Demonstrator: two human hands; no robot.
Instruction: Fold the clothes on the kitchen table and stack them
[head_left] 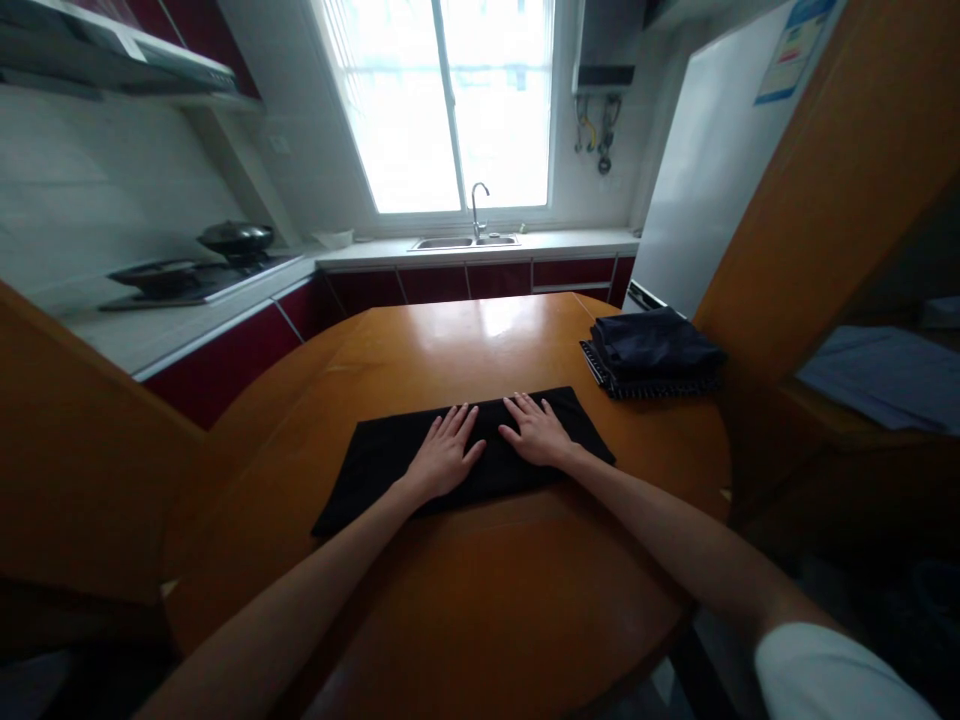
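A black cloth [390, 460], folded into a long flat rectangle, lies on the wooden table [480, 580] in front of me. My left hand [442, 455] rests palm down near its middle, fingers stretched out. Just to the right, my right hand [536, 430] also presses flat on the fabric with its fingers spread. A narrow strip of cloth shows between the two thumbs. Neither hand grips anything. What kind of garment or cloth it is, I cannot tell.
A stack of folded dark cloths [652, 350] sits at the table's right side. Beyond the table are a counter with a sink [480, 242], a stove [202, 280] with pans at left, and a white fridge [720, 150] at right. Papers [885, 375] lie on a shelf.
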